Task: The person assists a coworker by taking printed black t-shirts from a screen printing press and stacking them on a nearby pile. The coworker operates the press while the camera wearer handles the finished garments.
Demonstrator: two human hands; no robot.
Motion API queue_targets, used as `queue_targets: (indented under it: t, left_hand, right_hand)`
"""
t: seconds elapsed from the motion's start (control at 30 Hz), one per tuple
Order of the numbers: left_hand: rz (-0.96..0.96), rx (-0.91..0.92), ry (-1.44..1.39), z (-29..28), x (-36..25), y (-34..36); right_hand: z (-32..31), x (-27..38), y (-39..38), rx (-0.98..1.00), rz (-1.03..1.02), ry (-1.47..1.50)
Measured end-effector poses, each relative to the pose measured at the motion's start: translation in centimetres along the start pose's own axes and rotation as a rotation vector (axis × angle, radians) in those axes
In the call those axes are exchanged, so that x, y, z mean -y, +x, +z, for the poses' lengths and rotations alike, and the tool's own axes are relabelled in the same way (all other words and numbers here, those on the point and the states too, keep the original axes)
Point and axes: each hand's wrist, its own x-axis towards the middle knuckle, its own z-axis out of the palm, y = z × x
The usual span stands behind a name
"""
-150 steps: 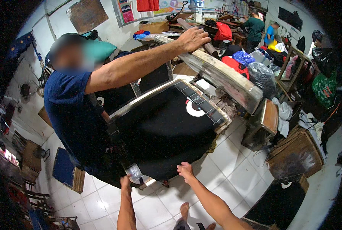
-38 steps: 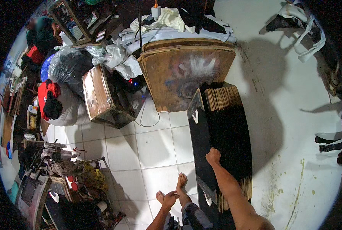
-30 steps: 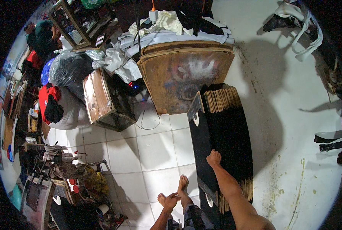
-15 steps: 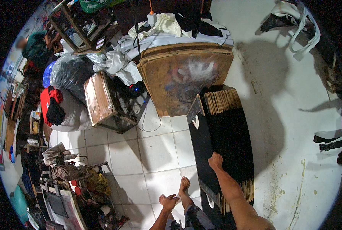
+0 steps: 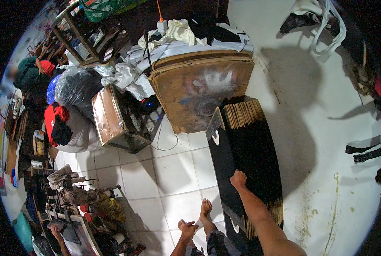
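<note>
My right hand [image 5: 238, 179] has its fingers curled against a tall stack of black panels [image 5: 254, 153] with tan edges, standing on the right; a grey strip and white round print show on the front one. My left hand [image 5: 189, 228] hangs low near my bare feet [image 5: 206, 209], fingers loosely apart, with nothing visible in it.
Tan boards [image 5: 207, 81] lean behind the stack. A wooden box [image 5: 109, 115], bagged bundles [image 5: 77, 85] and a cord lie left of them. A cluttered printing rig [image 5: 88, 200] stands lower left, a person's hand [image 5: 56, 230] on it. Another person [image 5: 28, 74] bends at upper left.
Since five seconds ago my view has turned from the press to the panel stack, where my right hand now rests. Lately a person's hand has appeared at the rig, lower left.
</note>
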Motion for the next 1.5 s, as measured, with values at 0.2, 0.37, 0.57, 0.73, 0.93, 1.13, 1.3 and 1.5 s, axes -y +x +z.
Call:
queue_targets:
  t: [0.2,0.37,0.57,0.73,0.93,1.13,1.3,1.5]
  left_hand:
    - [-0.06,0.003,-0.117,0.7,-3.5,-2.8]
    - [-0.047,0.086,-0.013,0.2,-4.7,-4.1]
    - [0.06,0.099,0.04,-1.3,-6.1,-8.1]
    - [0.353,0.138,0.436,-5.2,-2.8,-8.4]
    - [0.076,0.052,0.106,-12.6,3.7,-12.4]
    - [-0.083,-0.109,0.048,-22.2,14.3,-19.6]
    - [-0.227,-0.32,0.141,-27.7,24.4,-24.7]
    - [-0.171,-0.307,-0.07,-24.3,28.1,-30.3]
  right_hand:
    - [-1.8,0.5,-1.8,-0.076,-0.024,0.043]
    - [-3.8,1.4,-6.5,-0.299,0.014,0.16]
    - [-0.9,1.3,-17.7,-0.204,-0.015,0.233]
    - [4.1,-0.5,-29.6,0.03,0.035,0.175]
    - [7.9,-3.7,-42.1,0.177,0.189,0.171]
    - [10.2,-7.6,-47.7,0.272,0.225,0.245]
    - [12.1,-9.7,-48.5,0.308,0.031,0.23]
    - [14.3,-9.4,-48.2,0.351,-0.075,0.39]
